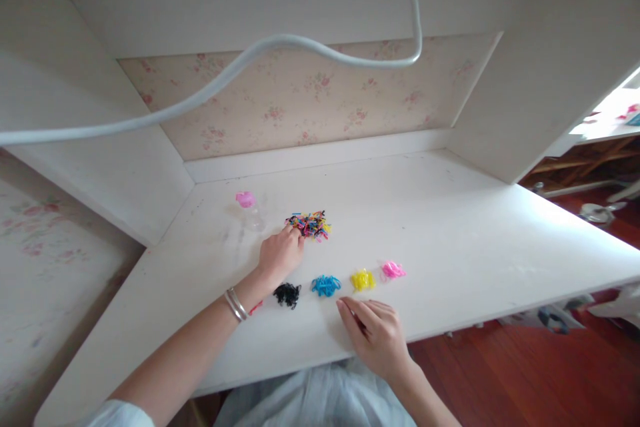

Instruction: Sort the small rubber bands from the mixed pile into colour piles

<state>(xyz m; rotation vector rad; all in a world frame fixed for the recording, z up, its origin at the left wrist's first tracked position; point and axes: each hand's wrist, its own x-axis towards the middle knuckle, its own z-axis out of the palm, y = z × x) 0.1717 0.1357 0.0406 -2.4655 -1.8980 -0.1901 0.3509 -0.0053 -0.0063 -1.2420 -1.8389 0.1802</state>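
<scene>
My left hand [281, 255], with silver bangles at the wrist, reaches to the near left edge of a mixed pile of small coloured rubber bands [314, 225]. Its fingers are curled together at the pile, and their tips are partly hidden. My right hand [377, 333] rests near the table's front edge, thumb and forefinger pinched; anything between them is too small to make out. Close to it lie sorted heaps: blue rubber bands [326, 285], yellow rubber bands [363, 279] and pink rubber bands [393, 270]. Black rubber bands [287, 295] and partly hidden red rubber bands [255, 307] lie below my left hand.
A clear container with a pink top [245, 199] is at the back left of the white table [450, 227]. Side panels and a low back ledge bound the tabletop. A white cable [280, 42] hangs across the upper view.
</scene>
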